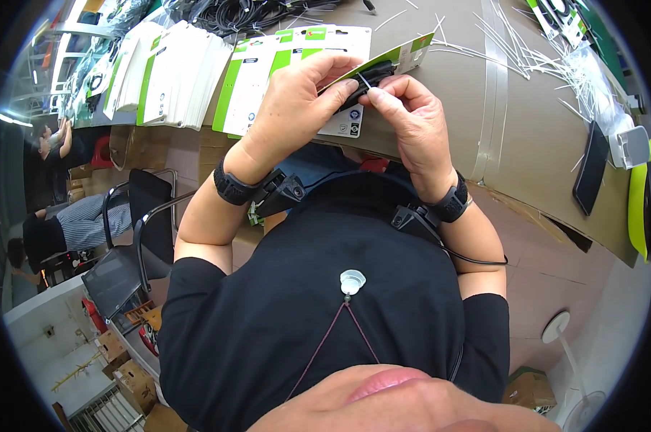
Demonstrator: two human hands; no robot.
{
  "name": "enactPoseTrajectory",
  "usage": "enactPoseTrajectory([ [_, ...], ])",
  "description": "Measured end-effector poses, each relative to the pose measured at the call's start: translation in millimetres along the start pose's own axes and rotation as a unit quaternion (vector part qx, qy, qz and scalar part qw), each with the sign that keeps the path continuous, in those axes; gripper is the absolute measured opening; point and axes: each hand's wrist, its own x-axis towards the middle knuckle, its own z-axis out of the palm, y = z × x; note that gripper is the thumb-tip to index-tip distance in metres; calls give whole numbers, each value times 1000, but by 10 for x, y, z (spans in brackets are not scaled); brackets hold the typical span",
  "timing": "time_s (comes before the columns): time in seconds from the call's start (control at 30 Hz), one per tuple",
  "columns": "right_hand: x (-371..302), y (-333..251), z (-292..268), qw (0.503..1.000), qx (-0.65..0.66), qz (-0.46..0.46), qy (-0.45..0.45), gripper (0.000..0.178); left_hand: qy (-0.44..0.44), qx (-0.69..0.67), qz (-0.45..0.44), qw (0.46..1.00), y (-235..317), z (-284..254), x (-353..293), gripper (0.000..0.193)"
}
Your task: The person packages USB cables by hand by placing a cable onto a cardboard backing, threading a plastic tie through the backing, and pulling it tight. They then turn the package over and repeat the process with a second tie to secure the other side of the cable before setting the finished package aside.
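- Nearest cam: wearer's chin point(318, 396), lower edge; beyond it we see the black shirt point(289, 259) w/ pale pendant point(352, 281).
- L hand point(293, 101): grip folded round the L end of the card point(414, 52), thumb pressed on the black cable bundle point(377, 74), which lies against the card.
- R hand point(417, 129): thumb & index pinching a white tie point(365, 81) that crosses the bundle's near side.
- Key relation: bundle sits btwn both hands, long axis slanting lower L to upper R, along the card; from R grip it lies up & L. L hand is nearer, touching; R finger contact w/ bundle we can't tell.
- Surroundings: on the desk point(458, 101) we note printed cards point(250, 83), L; loose ties point(513, 54) & phone point(590, 169), R.
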Motion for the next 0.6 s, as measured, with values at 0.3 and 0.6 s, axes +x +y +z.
enactPoseTrajectory([
  [0.3, -15, 42, -6, 1000, 0, -22, 9, 7, -2, 19, -13, 1000, -5, -5, -8, 23],
  [0.6, -22, 20, 7, 999, -26, -7, 20, 7, -4, 16, 11, 1000, 22, 21, -32, 23],
])
